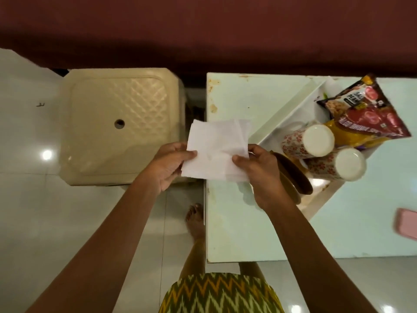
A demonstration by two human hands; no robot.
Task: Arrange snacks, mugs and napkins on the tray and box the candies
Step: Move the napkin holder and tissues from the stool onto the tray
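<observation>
A white paper napkin (215,150) is held in the air over the table's left edge. My left hand (168,164) pinches its left side and my right hand (261,175) pinches its right side. To the right, a white tray (286,111) lies on the pale green table (248,222). In the tray lie two flower-patterned mugs (295,143) (325,167) on their sides, with white undersides toward me. Behind them rest a dark snack packet (352,96), a red one (374,123) and a yellow one (347,134). A brown round wooden object (295,177) lies at the tray's near corner.
A cream plastic stool (117,125) stands on the tiled floor left of the table. A pink flat object (406,223) shows at the right edge. A dark red wall runs behind. My bare foot (196,220) is beside the table's left edge.
</observation>
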